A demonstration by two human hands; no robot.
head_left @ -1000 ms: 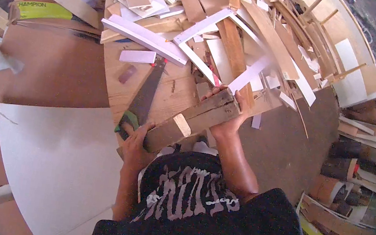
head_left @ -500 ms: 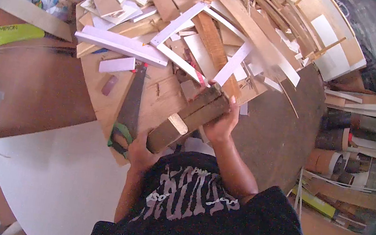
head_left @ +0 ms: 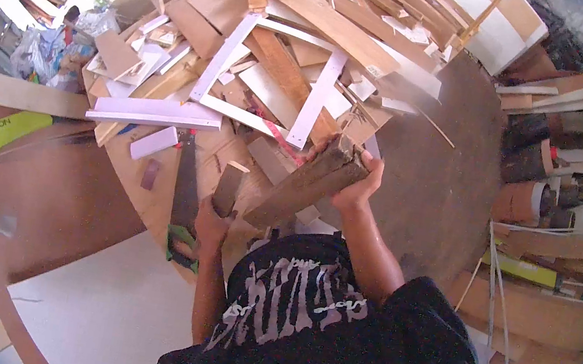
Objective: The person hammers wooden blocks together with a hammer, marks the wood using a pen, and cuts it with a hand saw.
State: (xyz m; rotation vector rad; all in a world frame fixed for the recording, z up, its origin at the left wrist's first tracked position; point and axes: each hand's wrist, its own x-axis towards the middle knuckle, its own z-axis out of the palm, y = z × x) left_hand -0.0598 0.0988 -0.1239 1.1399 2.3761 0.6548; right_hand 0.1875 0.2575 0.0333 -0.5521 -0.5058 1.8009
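Brown, weathered-looking wood makes up the thick block (head_left: 306,184) slanting in front of the person's shirt (head_left: 304,297), its far end clasped by the right hand (head_left: 356,192), which wraps round it from two sides. The left hand (head_left: 211,223) is curled round the lower part of a shorter block (head_left: 229,186) that stands roughly upright, its pale end facing up. The two pieces are close together, near the edge of the littered workbench (head_left: 157,199); whether they touch is hard to tell. With only one end held, the thick block could tip or twist if its weight overcomes that single grip, and its near end might knock the left hand. Just beside that hand lies a handsaw (head_left: 187,181), its handle (head_left: 180,237) close to the bench edge, so a careless sweep could nudge it off. A pale frame (head_left: 319,99) lies just beyond the right hand, and a forward swing of the thick block's rough end could strike it
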